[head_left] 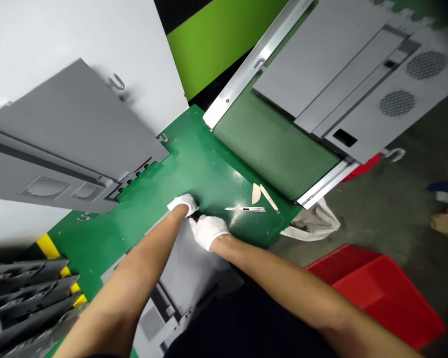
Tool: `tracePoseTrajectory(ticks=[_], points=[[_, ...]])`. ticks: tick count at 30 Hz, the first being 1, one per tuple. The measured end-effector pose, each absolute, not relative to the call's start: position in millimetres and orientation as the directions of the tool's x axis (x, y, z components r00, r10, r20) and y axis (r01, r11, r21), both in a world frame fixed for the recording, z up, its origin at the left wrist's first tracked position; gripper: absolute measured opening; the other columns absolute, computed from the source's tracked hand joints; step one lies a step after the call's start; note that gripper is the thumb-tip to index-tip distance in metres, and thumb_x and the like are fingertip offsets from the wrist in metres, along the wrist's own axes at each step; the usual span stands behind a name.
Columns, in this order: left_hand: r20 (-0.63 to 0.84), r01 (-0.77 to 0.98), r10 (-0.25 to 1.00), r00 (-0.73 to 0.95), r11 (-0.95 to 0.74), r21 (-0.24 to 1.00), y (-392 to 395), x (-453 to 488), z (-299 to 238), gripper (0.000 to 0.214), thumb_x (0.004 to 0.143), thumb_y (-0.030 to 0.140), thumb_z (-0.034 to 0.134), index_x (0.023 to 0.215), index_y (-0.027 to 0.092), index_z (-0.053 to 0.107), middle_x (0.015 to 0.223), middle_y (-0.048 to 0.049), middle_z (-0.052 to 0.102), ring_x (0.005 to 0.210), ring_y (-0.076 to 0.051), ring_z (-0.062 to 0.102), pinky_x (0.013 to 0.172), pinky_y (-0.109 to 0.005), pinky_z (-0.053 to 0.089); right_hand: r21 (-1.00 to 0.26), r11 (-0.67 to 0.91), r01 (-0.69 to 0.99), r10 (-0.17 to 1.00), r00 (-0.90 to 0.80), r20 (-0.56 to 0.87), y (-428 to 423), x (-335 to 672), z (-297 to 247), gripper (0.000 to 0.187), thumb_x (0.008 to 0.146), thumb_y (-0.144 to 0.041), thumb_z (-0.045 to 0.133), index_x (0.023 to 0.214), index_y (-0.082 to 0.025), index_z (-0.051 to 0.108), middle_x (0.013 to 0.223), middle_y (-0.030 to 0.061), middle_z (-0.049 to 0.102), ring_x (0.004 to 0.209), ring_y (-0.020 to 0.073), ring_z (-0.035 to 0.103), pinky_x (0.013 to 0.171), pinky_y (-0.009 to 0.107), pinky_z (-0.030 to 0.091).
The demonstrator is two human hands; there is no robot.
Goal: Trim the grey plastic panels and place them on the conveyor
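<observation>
A grey moulded panel (190, 263) with a mesh patch lies in front of my body, partly covered by my arms. Over its far edge curls my white-gloved left hand (183, 203), its fingertips mostly out of sight. Close beside it, my gloved right hand (210, 231) is closed at the same edge. A tiny dark and red bit shows between the hands, too small to name. Just right of them on the green tabletop (194, 149) lie a slim craft knife (245, 209), a cream rounded scraper (256, 193) and a cream stick-like tool (269, 198).
Another grey panel (78, 129) leans at left by a white wall. A similar panel (343, 74) rests on a green ribbed conveyor (272, 144). Dark panels (26, 298) stand stacked at lower left. A red bin (381, 298) and a pale cloth bag (315, 221) are at right.
</observation>
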State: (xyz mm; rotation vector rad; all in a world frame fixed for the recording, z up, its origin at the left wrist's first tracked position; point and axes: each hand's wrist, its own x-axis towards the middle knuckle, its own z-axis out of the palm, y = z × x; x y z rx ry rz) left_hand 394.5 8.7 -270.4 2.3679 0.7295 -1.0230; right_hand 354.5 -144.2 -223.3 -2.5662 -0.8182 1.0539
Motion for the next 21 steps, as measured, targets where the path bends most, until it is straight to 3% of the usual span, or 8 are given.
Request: tracePoseTrajectory(ticks=[5, 7, 9, 12, 15, 17, 19, 21], points=[[-0.513, 0.695, 0.474, 0.716, -0.547, 0.466, 42, 377, -228, 0.051, 0.094, 0.058, 0.045, 0.094, 0.015, 0.072, 0.1, -0.0122, 0.076, 0.088, -0.019, 0.067, 0.08, -0.027, 0.053, -0.483, -0.83, 0.281, 0.554, 0.52, -0.65, -183, 370, -223, 0.066, 0.104, -0.058, 0.026, 0.102, -0.011, 0.072, 0.102, 0.0232, 0.076, 0.102, 0.0352, 0.073, 0.087, 0.045, 0.056], [-0.341, 0.651, 0.589, 0.733, -0.462, 0.602, 45, 368, -205, 0.053, 0.092, 0.064, 0.047, 0.093, 0.015, 0.069, 0.102, -0.0103, 0.075, 0.089, -0.018, 0.065, 0.083, -0.027, 0.051, -0.52, -0.846, 0.115, 0.498, 0.517, -0.696, -217, 371, -233, 0.068, 0.103, -0.063, 0.023, 0.095, -0.014, 0.07, 0.099, 0.0218, 0.076, 0.1, 0.0331, 0.074, 0.084, 0.041, 0.056], [-0.288, 0.58, 0.597, 0.749, -0.381, 0.72, 23, 360, -188, 0.051, 0.086, 0.068, 0.057, 0.084, 0.018, 0.068, 0.091, -0.0064, 0.073, 0.083, -0.019, 0.063, 0.078, -0.028, 0.051, -0.52, -0.836, -0.175, 0.4, 0.454, -0.796, -258, 365, -246, 0.066, 0.103, -0.066, 0.023, 0.088, -0.017, 0.066, 0.084, 0.0157, 0.075, 0.078, 0.0256, 0.075, 0.067, 0.032, 0.057], [-0.484, 0.56, 0.297, 0.824, -0.285, 0.778, -57, 358, -183, 0.048, 0.08, 0.068, 0.066, 0.071, 0.021, 0.065, 0.073, -0.0027, 0.067, 0.07, -0.018, 0.058, 0.066, -0.029, 0.048, -0.325, -0.738, -0.591, 0.171, 0.302, -0.938, -318, 346, -263, 0.054, 0.104, -0.061, 0.029, 0.081, -0.02, 0.056, 0.06, 0.0028, 0.063, 0.044, 0.0167, 0.061, 0.039, 0.025, 0.045], [-0.61, 0.585, -0.049, 0.791, -0.234, 0.777, -162, 367, -193, 0.052, 0.078, 0.072, 0.064, 0.062, 0.023, 0.059, 0.061, -0.0019, 0.058, 0.059, -0.018, 0.052, 0.059, -0.032, 0.045, -0.177, -0.637, -0.75, 0.036, 0.201, -0.979, -361, 326, -272, 0.051, 0.106, -0.055, 0.03, 0.076, -0.02, 0.052, 0.05, -0.0011, 0.054, 0.037, 0.0152, 0.055, 0.034, 0.023, 0.042], [-0.609, 0.59, -0.184, 0.771, -0.151, 0.793, -220, 378, -201, 0.052, 0.08, 0.074, 0.06, 0.074, 0.023, 0.063, 0.069, -0.0037, 0.064, 0.062, -0.019, 0.058, 0.062, -0.033, 0.048, -0.151, -0.582, -0.799, 0.001, 0.185, -0.983, -380, 316, -277, 0.053, 0.106, -0.054, 0.028, 0.073, -0.02, 0.052, 0.047, -0.0005, 0.053, 0.036, 0.0159, 0.055, 0.033, 0.024, 0.042], [-0.569, 0.556, -0.245, 0.785, -0.126, 0.822, -252, 389, -207, 0.055, 0.086, 0.071, 0.053, 0.102, 0.021, 0.066, 0.09, -0.0085, 0.073, 0.078, -0.023, 0.067, 0.073, -0.034, 0.053, -0.172, -0.528, -0.831, -0.012, 0.21, -0.978, -393, 308, -282, 0.054, 0.106, -0.055, 0.029, 0.071, -0.02, 0.052, 0.046, -0.0005, 0.053, 0.035, 0.0156, 0.055, 0.031, 0.023, 0.041], [-0.52, 0.447, -0.231, 0.822, -0.303, 0.841, -254, 394, -212, 0.057, 0.091, 0.065, 0.048, 0.12, 0.019, 0.062, 0.107, -0.0133, 0.074, 0.094, -0.025, 0.07, 0.086, -0.037, 0.053, -0.213, -0.477, -0.853, -0.013, 0.249, -0.968, -401, 301, -285, 0.055, 0.106, -0.055, 0.029, 0.071, -0.02, 0.052, 0.047, -0.0009, 0.053, 0.035, 0.015, 0.055, 0.031, 0.022, 0.039]])
